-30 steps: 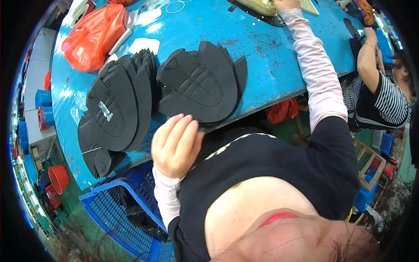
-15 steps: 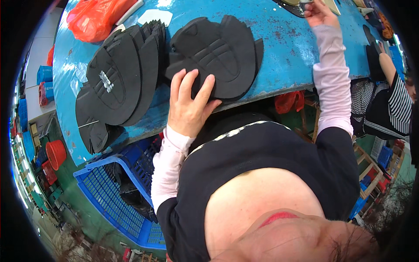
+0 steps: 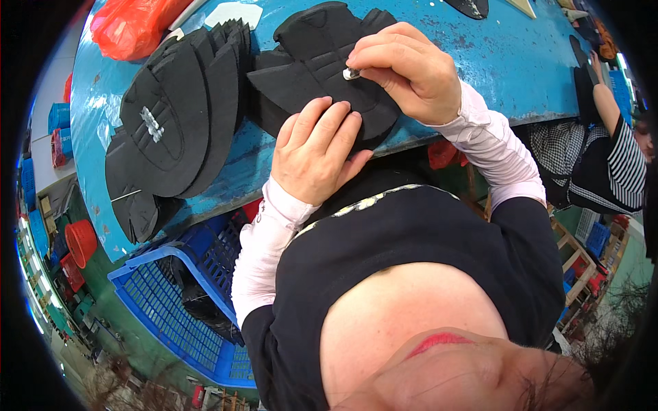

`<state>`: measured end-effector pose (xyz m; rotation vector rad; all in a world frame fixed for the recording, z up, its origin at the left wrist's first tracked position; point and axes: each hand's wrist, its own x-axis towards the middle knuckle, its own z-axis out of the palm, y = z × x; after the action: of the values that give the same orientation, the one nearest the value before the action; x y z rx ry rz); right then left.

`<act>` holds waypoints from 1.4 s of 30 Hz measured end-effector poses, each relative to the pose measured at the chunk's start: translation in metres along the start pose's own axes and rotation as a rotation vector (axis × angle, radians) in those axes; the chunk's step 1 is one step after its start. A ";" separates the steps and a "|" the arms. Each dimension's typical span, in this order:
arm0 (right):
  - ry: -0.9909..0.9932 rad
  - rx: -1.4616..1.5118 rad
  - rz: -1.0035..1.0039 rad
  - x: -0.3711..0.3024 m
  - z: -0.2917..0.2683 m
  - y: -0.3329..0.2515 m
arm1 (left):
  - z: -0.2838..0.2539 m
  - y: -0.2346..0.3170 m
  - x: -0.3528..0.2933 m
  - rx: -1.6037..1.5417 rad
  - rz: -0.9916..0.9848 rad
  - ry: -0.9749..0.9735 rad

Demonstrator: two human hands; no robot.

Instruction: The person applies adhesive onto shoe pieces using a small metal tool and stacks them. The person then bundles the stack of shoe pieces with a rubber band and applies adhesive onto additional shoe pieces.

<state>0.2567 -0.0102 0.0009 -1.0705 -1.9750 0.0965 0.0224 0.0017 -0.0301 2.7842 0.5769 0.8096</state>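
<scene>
In front of me lies a fanned stack of black moulded foam pieces (image 3: 322,44) with rounded ends and grooved lines. My left hand (image 3: 312,154) rests on its near edge, fingers stretched out flat. Over the same stack, my right hand (image 3: 415,72) pinches a small whitish object with a dark part (image 3: 351,73); its kind is too small to make out. That object is at or just above the top piece. To the left is a second fanned stack of black foam pieces (image 3: 185,96), with a crumpled clear scrap (image 3: 151,125) on top.
The stacks lie on a worn blue table (image 3: 466,75). An orange-red plastic bag (image 3: 130,31) and a white sheet (image 3: 234,14) are at the far left. Below the table edge stands a blue plastic basket (image 3: 164,312) holding a black bag. Another person's arm (image 3: 606,106) shows at right.
My right hand has come from the table's far right to the middle stack, bringing the small object. The left hand stays on the stack, shifted slightly right and nearer, and the top piece has turned.
</scene>
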 end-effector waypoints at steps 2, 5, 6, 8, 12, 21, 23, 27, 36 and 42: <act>-0.025 -0.061 -0.055 0.003 0.000 0.000 | -0.001 -0.001 0.001 -0.032 -0.005 -0.003; -0.059 -0.091 -0.070 0.004 0.005 0.003 | -0.001 -0.002 0.001 -0.041 -0.002 0.012; -0.061 -0.091 -0.071 0.004 0.006 0.004 | -0.001 -0.001 0.002 -0.042 -0.003 0.014; -0.040 -0.090 -0.082 0.005 0.009 0.009 | -0.002 0.000 0.004 -0.046 -0.017 0.031; 0.002 -0.139 -0.119 0.015 0.013 0.018 | 0.000 -0.003 0.004 -0.011 -0.004 0.053; 0.040 -0.133 -0.144 0.025 0.017 0.028 | -0.002 0.000 0.004 -0.076 -0.055 0.061; 0.047 -0.138 -0.160 0.024 0.017 0.026 | -0.002 0.000 0.004 -0.075 -0.064 0.073; -0.011 -0.125 -0.144 0.017 0.015 0.021 | -0.002 0.001 0.007 -0.078 -0.063 0.079; 0.042 -0.027 -0.038 -0.002 -0.004 -0.010 | -0.004 0.005 0.012 0.025 -0.004 0.119; 0.396 0.271 0.231 -0.008 -0.025 -0.004 | -0.019 -0.001 0.025 -0.028 0.010 0.273</act>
<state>0.2743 -0.0264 0.0130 -1.0427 -1.4360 0.2494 0.0310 0.0144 -0.0023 2.6709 0.5885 1.2020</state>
